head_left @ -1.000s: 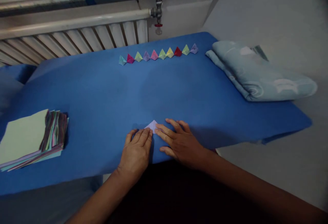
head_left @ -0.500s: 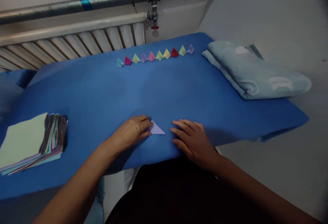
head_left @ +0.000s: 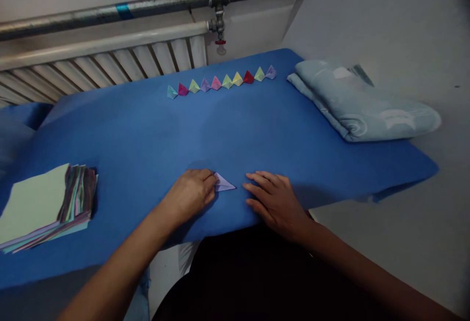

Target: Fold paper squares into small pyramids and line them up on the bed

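Observation:
My left hand (head_left: 196, 189) is closed on one end of a folded piece of purple paper (head_left: 224, 184), near the front edge of the blue-covered surface (head_left: 235, 135). The paper's pointed end faces right, with a crease line along it; its left part is hidden under my fingers. Just right of that tip, my right hand (head_left: 273, 201) rests palm down on the cloth, fingers spread, apart from the paper. Farther back lies a slanting row of small folded paper pieces (head_left: 227, 81) in several colours, set side by side.
A stack of coloured paper sheets (head_left: 35, 201) with a pale green one on top lies at the left. At the back right is a folded light-blue blanket (head_left: 363, 103). A white radiator (head_left: 147, 59) and a metal pipe (head_left: 165, 3) with a red-handled valve run behind the surface.
The purple paper now shows a crease line along its pointed end, where its face looked plain before. My left hand has shifted slightly on it; my right hand stays nearly still.

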Tool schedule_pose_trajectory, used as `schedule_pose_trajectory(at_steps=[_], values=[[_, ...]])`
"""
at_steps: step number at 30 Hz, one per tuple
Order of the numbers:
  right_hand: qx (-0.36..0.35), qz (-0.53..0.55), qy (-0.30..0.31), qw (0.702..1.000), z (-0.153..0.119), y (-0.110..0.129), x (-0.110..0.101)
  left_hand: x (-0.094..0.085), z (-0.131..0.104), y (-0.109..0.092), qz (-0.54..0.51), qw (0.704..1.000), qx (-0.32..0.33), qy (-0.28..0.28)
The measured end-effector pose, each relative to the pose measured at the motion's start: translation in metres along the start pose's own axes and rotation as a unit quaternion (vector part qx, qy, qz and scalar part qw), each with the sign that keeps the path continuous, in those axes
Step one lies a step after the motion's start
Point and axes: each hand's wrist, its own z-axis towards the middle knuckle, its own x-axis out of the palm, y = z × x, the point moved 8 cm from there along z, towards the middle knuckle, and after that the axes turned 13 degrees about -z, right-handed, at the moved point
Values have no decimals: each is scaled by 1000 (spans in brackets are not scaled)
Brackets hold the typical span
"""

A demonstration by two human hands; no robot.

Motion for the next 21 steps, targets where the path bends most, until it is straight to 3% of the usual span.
schedule_pose_trajectory(at_steps=[4,12,16,21], values=[[7,13,8,1000,0,-1,-3,-2,-5,-3,80,987,-96,-98],[88,204,-71,972,35,7,-10,-31,-5,1,-42,946,-142,-287],[103,255,-115,955,58,14,-9,-31,-5,-4,-133,919,-177,-326],[114,213,-142,960,65,12,-9,-27,-8,5,-243,876,-234,-346]])
